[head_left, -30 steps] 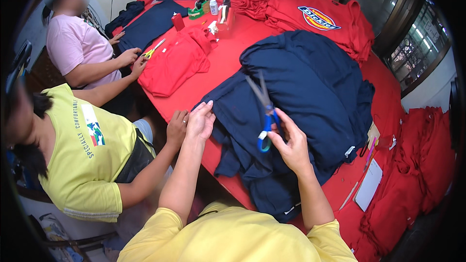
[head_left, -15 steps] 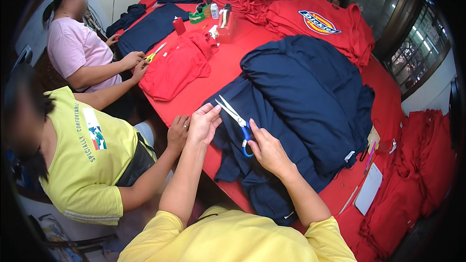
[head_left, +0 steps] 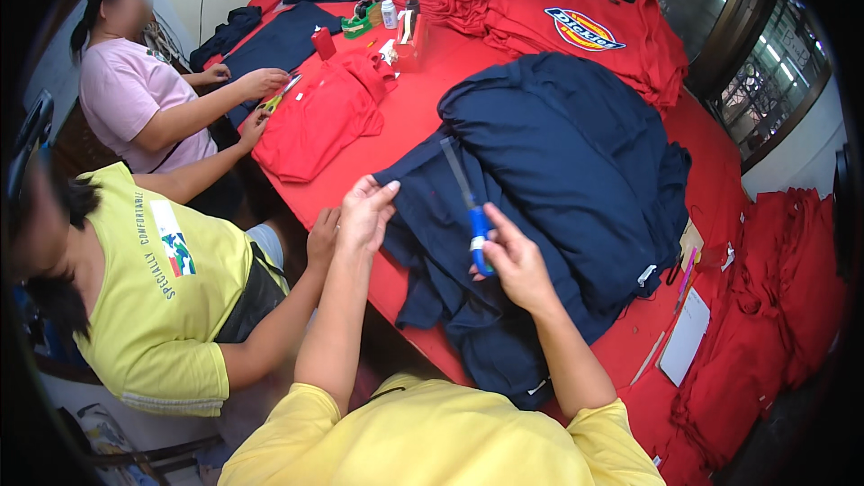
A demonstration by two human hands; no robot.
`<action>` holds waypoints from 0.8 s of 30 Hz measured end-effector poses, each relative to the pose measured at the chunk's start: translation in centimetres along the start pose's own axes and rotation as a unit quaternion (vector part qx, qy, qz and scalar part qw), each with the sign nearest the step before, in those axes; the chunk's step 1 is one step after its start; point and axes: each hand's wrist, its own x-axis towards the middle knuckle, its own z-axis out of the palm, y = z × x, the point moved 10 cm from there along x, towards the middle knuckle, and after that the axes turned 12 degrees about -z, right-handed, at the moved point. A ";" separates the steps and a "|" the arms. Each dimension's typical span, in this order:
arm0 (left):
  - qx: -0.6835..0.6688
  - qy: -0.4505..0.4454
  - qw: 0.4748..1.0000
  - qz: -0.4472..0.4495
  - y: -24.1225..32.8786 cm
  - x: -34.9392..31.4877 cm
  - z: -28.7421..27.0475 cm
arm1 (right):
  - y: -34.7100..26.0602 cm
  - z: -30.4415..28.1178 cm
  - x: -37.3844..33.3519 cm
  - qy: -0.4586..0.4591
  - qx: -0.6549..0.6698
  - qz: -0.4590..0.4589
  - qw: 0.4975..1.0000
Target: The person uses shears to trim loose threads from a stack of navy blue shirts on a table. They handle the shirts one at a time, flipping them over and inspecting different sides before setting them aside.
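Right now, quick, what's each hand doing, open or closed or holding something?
Left hand: curled at the edge of the dark blue cloth; can't tell if it's pinching.
Right hand: closed, holding scissors.

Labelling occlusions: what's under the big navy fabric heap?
Red tabletop shows around the navy fabric heap, so that's likely what it rests on. Anything else beneath it is covered; can't tell.

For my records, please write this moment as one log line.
left hand: at edge of navy fabric | right hand: holds blue-handled scissors | beneath fabric: red table
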 end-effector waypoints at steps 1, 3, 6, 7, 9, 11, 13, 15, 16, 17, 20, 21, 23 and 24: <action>0.022 0.021 0.999 0.011 0.5 0.6 -1.6 | -0.9 -0.9 -0.7 0.019 0.024 0.008 1.000; 0.090 0.118 0.988 0.035 1.4 1.6 -5.0 | -3.2 -2.8 -2.8 0.046 0.015 0.016 0.999; 0.147 0.175 0.972 0.056 2.1 2.1 -7.6 | -4.5 -5.6 -7.8 0.037 -0.124 0.027 0.991; 0.280 0.183 0.940 0.059 2.7 2.4 -7.3 | -4.6 -5.8 -9.9 0.033 -0.150 0.044 0.987; 0.529 0.183 0.826 0.060 3.3 3.2 -6.6 | -4.9 -5.4 -13.4 0.001 -0.255 0.053 0.965; 0.556 0.220 0.790 0.136 4.9 3.1 -6.1 | -5.8 -3.3 -15.8 -0.050 -0.374 0.032 0.926; 0.618 0.236 0.727 0.185 6.8 2.4 -3.3 | -4.5 -1.9 -17.9 -0.070 -0.431 0.000 0.899; 0.654 0.270 0.666 0.238 7.8 1.2 -1.6 | -3.0 -1.1 -19.0 -0.072 -0.495 -0.075 0.863; 0.667 0.297 0.613 0.302 8.2 -0.2 0.0 | -2.5 -1.6 -19.1 -0.043 -0.469 -0.074 0.879; 0.668 0.229 0.641 0.302 7.4 0.0 1.5 | -2.1 -2.1 -19.2 -0.014 -0.442 -0.074 0.894; 0.611 -0.016 0.766 0.197 2.5 -2.7 7.7 | -2.5 -3.4 -19.3 0.052 -0.352 -0.041 0.934; 0.608 -0.157 0.765 0.142 -0.9 -5.5 10.6 | -3.1 -3.9 -19.4 0.071 -0.334 -0.029 0.939; 0.619 -0.311 0.678 0.244 -5.8 -11.2 13.1 | -3.8 -4.0 -19.7 0.068 -0.295 -0.003 0.953; 0.673 -0.301 0.637 0.226 -7.8 -12.5 13.0 | -3.7 -4.0 -20.4 0.062 -0.279 0.012 0.958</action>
